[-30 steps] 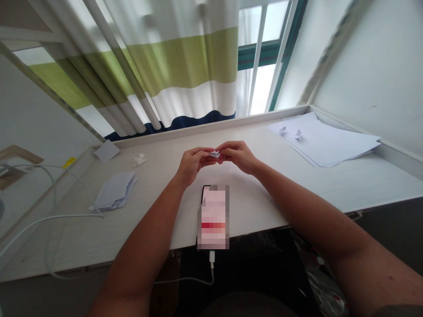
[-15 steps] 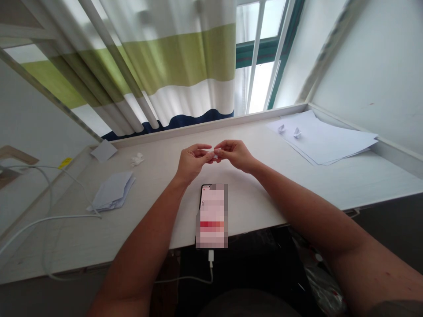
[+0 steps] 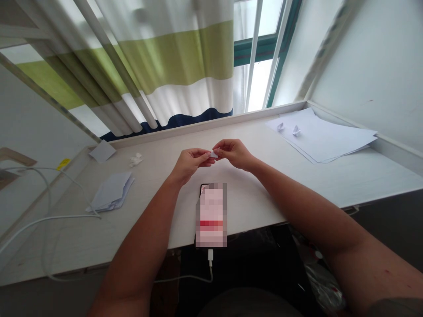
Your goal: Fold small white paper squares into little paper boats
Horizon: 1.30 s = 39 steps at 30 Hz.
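Observation:
A tiny folded white paper piece (image 3: 214, 154) is pinched in the air above the desk between the fingertips of my left hand (image 3: 192, 162) and my right hand (image 3: 234, 154). Its exact shape is mostly hidden by my fingers. Below my hands, a smartphone (image 3: 211, 215) lies on the desk with its screen pixelated, and neither hand touches it.
A white desk (image 3: 246, 202) runs along a window with a striped curtain (image 3: 172, 57). On it are a paper stack (image 3: 325, 138) with two small paper boats (image 3: 295, 130), a folded paper pile (image 3: 111, 193), crumpled paper (image 3: 135, 160), a paper square (image 3: 102, 151) and a white cable (image 3: 49, 219).
My fingers have shifted slightly on the small paper, and more of it shows than half a second ago. The whole view has drifted a little.

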Each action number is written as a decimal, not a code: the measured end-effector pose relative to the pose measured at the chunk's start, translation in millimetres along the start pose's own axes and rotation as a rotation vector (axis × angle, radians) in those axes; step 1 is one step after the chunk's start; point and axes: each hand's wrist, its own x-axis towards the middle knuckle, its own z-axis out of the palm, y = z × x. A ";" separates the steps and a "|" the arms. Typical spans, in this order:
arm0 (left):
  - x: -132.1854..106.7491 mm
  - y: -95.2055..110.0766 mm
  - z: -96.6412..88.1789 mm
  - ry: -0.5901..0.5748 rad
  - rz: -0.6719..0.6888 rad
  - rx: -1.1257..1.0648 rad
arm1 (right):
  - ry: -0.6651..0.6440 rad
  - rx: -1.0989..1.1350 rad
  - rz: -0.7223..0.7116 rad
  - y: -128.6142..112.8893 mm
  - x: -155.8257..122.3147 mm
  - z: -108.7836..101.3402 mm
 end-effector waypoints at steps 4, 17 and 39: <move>0.6 -0.8 -3.2 -0.004 -0.017 -0.030 | -0.008 -0.022 0.004 1.8 0.8 -1.2; -5.6 5.2 4.9 0.009 -0.009 0.020 | 0.010 -0.183 0.046 -4.1 0.3 -2.0; -3.4 2.9 9.8 0.022 0.129 0.253 | -0.037 -0.103 0.048 -3.9 0.0 -3.1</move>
